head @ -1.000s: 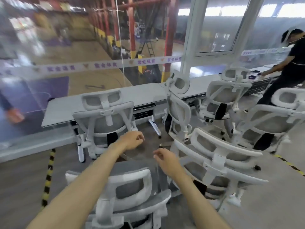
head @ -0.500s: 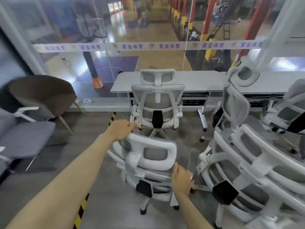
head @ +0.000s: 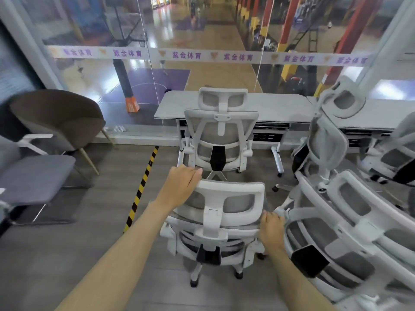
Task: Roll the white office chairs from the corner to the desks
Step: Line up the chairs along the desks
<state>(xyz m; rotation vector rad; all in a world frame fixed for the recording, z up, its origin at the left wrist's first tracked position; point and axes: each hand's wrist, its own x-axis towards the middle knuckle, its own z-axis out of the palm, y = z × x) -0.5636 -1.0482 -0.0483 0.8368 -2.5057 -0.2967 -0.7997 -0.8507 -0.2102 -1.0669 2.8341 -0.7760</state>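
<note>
Shifted closer, one white chair (head: pixel 215 223): left hand (head: pixel 182 187) clasps its headrest (head: pixel 233 189), right hand (head: pixel 270 227) its backrest edge (head: pixel 244 231).

A second back both hands were just hanging in the air over the chairs. Now the left hand (head: pixel 182 187) is wrapped over the top corner of the nearest white chair (head: pixel 233 200) and the right hand (head: pixel 270 228) grips the edge of its back. Half a second ago that chair sat at an angle, now it's squared up right behind the other chair (head: pixel 221 135) parked at the desk (head: pixel 280 108).
</note>
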